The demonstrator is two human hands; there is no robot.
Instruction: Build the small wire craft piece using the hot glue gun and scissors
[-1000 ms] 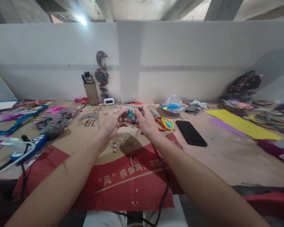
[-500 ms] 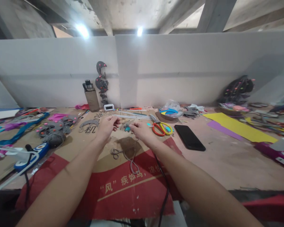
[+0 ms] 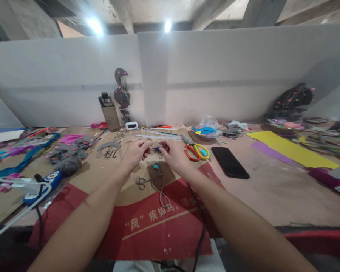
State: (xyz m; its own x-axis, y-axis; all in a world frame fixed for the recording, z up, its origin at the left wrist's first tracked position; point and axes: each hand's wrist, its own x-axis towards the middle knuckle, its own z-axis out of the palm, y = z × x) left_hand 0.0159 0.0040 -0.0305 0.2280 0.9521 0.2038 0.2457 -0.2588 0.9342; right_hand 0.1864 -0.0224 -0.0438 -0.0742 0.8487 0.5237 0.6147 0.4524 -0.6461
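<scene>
My left hand (image 3: 137,154) is closed above the cardboard, its fingertips pressed together; whatever they hold is too small to make out. Close beside it, my right hand (image 3: 172,154) pinches a small dark blue piece (image 3: 160,149). Just below the hands shows a small teal piece (image 3: 156,166), and I cannot tell whether it hangs or lies on the cardboard. A thin grey cord (image 3: 161,194) trails in loops across the printed cardboard (image 3: 147,241). Scissors (image 3: 197,151) with one red and one yellow handle lie to the right of my right hand.
A black phone (image 3: 229,162) lies right of the scissors, with yellow sheet (image 3: 294,149) beyond. Rulers (image 3: 158,137), a bottle (image 3: 110,113) and a plastic-filled bowl (image 3: 206,130) are at the back. Grey pinned pieces (image 3: 70,151) and a blue power strip (image 3: 44,187) sit left.
The teal piece, earlier at my right fingertips, now shows lower, below the hands. A dark blue piece shows at the right fingertips. My hands have come closer together.
</scene>
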